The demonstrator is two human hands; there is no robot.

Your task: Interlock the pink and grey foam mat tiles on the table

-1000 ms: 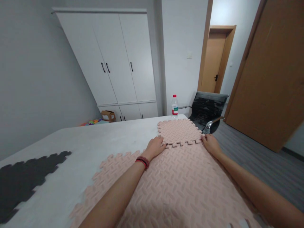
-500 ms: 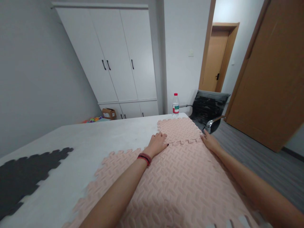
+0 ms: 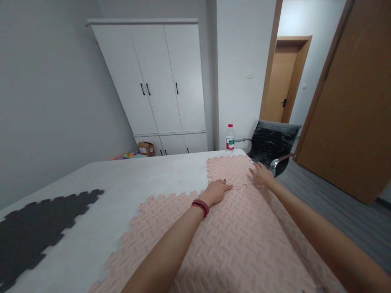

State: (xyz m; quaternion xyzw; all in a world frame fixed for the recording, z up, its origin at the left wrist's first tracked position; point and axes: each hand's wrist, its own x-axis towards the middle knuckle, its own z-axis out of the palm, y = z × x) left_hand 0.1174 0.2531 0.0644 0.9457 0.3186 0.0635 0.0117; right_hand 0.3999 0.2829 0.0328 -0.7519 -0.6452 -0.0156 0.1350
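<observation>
Grey walls, a white wardrobe (image 3: 165, 77) and an open wooden door (image 3: 351, 106) framed a pale table (image 3: 122, 179) that filled the lower half of the view, seen from the head of a person leaning over it. Pink foam puzzle mats covered the near right part of the table: a large pink mat (image 3: 220, 240) under both forearms, and a smaller far pink tile (image 3: 227, 169) toward the far edge, their toothed edges meeting in a seam. The left hand (image 3: 217, 190), a red and black band on its wrist, lay flat and palm down with fingers together on that seam. The right hand (image 3: 262, 175) rested flat, fingers loosely spread, on the right end of the same seam, gripping nothing. Compared with a moment before, both hands had slid closer together along the join, and the gap between the teeth that showed a second earlier now looked closed, so the two pieces seemed pressed into one another. A dark grey foam mat (image 3: 39, 221) lay well apart at the left edge. A water bottle (image 3: 230, 139) stood at the far edge, with a black chair (image 3: 273, 144) beyond.
</observation>
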